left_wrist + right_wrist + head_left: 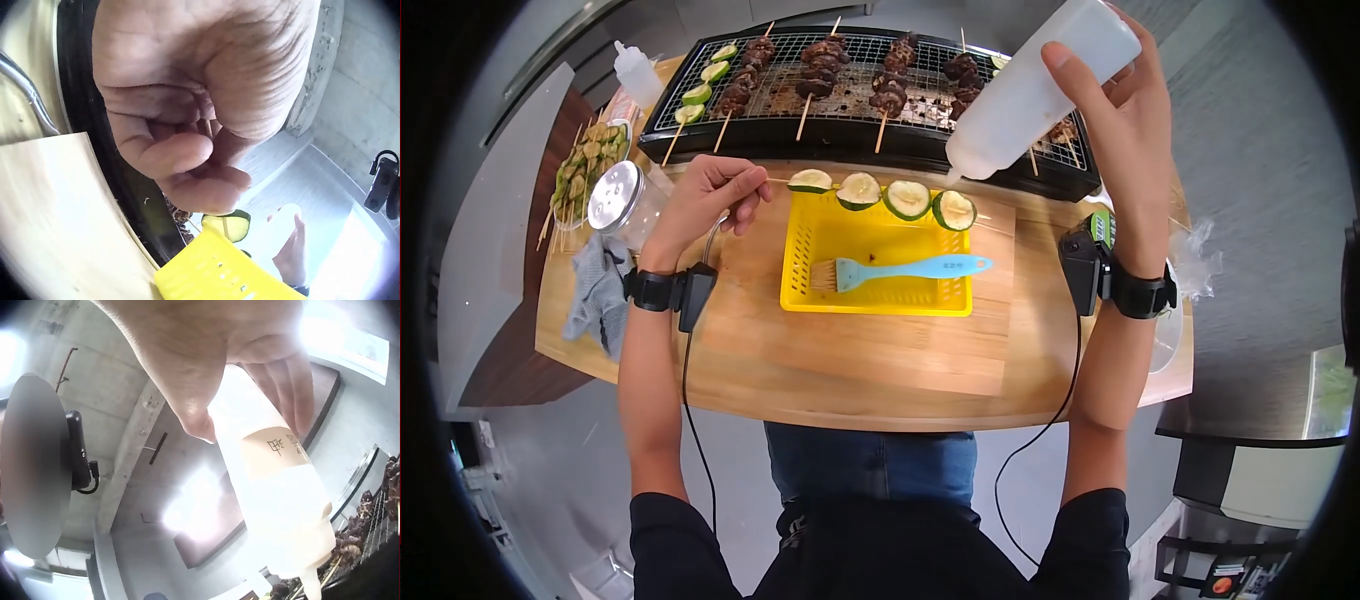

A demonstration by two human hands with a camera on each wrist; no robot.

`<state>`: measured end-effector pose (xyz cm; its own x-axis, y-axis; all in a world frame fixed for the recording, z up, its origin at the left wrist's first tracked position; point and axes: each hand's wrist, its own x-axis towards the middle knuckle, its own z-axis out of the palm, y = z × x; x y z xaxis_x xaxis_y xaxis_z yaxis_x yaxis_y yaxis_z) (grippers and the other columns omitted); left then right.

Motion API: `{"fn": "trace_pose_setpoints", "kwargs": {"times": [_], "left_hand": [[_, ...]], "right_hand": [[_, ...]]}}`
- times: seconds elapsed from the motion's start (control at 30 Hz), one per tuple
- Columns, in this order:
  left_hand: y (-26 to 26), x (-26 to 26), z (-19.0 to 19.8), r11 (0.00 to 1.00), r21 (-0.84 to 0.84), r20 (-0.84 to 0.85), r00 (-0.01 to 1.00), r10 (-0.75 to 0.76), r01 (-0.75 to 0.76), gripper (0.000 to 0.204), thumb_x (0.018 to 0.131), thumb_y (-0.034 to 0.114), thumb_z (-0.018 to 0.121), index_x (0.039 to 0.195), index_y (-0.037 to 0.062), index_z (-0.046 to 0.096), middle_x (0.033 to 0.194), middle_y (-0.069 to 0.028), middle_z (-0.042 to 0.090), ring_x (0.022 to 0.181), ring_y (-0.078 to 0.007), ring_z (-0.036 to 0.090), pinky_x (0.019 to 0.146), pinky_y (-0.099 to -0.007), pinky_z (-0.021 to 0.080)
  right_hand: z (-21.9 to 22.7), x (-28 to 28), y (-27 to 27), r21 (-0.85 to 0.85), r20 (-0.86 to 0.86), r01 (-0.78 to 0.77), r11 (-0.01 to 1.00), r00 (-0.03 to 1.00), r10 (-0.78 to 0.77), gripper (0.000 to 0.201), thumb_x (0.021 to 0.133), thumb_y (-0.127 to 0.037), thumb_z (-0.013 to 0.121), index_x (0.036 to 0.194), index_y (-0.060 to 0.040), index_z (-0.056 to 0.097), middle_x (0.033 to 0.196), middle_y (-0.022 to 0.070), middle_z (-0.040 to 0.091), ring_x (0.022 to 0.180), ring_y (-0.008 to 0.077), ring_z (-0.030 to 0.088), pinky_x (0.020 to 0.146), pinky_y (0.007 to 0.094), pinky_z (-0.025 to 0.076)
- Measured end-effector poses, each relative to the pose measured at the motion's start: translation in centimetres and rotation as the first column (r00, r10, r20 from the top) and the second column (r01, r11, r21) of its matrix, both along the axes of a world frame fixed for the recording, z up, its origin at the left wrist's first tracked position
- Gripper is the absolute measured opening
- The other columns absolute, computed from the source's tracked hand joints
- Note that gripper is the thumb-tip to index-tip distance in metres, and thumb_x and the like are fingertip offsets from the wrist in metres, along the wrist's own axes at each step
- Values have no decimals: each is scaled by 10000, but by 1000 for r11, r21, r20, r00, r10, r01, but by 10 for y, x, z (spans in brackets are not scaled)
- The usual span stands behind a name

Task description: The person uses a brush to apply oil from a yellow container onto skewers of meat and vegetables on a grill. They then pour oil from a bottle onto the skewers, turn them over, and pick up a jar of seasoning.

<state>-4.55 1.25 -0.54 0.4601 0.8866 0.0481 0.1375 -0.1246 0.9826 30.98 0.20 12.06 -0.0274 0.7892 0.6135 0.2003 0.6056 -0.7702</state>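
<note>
My left hand [718, 200] pinches the bare end of a wooden skewer between thumb and fingers. Several green-rimmed zucchini slices [908, 200] are threaded along it, held level over the back of a yellow basket [880, 308]. In the left wrist view one slice [234, 226] shows beyond the fingertips. My right hand [1128, 125] grips a white squeeze bottle [1040, 95] near its base, tilted nozzle-down, its tip just above the slices at the skewer's right end. The right wrist view shows a handwritten label [272, 450] on the bottle. A blue-handled basting brush [920, 267] lies across the basket.
Behind the basket stands a long black grill [830, 130] with meat skewers [825, 65] and a zucchini skewer [697, 95]. On the left are a shaker jar [617, 195], a grey cloth [597, 285], a plate of skewers [590, 160] and another squeeze bottle [637, 72].
</note>
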Motion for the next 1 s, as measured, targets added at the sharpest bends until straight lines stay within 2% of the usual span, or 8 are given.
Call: {"fn": "trace_pose_setpoints", "kwargs": {"times": [0.07,0.13,0.47,0.53,0.63,0.67,0.73,1.0], "left_hand": [[1,-1,-1,1000,10,-9,1000,-1,1,318,997,247,558,846,-12,664,575,11,562,463,-58,546,400,-182,358],[0,0,1,1000,12,-4,1000,5,-5,316,996,247,560,848,-12,667,579,11,568,465,-57,550,401,-181,361],[-1,3,2,999,25,-16,999,39,-38,314,1000,231,550,816,-6,640,570,-1,550,456,-71,526,399,-202,351],[-1,3,2,999,22,-17,999,41,-41,315,999,235,553,813,-4,639,570,0,551,456,-71,526,400,-201,351],[-2,4,2,999,10,-16,999,45,-45,316,996,243,558,809,0,638,569,1,553,458,-70,528,400,-199,350],[-2,4,2,999,1,-15,999,46,-46,316,995,246,560,809,2,638,568,2,553,459,-70,530,400,-198,349],[-1,2,2,999,-13,-15,999,41,-41,318,993,257,564,821,3,651,576,7,567,471,-62,545,410,-189,364],[-1,2,3,999,-21,-31,999,39,-40,321,988,272,570,841,5,669,588,13,584,484,-55,563,423,-179,383]], "right_hand": [[-1,0,2,6,-10,12,1000,1000,-12,580,847,-54,696,1326,16,377,1103,121,570,1028,189,593,881,317,503],[2,-3,-3,-19,75,53,998,996,-52,573,847,-51,692,1324,5,379,1088,115,578,1022,183,596,873,312,507],[3,-2,-5,-62,99,31,998,995,-24,557,845,-73,704,1304,-11,395,1048,100,603,979,172,614,842,309,516],[9,-4,-11,-125,214,109,986,974,-80,557,844,-94,712,1300,-19,400,1027,102,613,956,170,622,828,309,521],[11,-4,-11,-138,244,105,985,967,-69,558,845,-113,717,1297,-24,403,1025,107,617,943,169,627,813,304,525],[7,-1,-7,-138,245,103,985,967,-67,558,845,-113,717,1297,-24,403,1025,107,617,943,169,627,813,304,525],[-4,8,5,-2,302,118,993,947,-112,642,830,-282,759,1312,11,453,1079,167,641,984,226,663,838,333,539],[-3,9,1,-8,316,148,989,939,-138,630,834,-238,751,1336,-18,440,1063,165,646,951,219,673,790,324,557]]}}
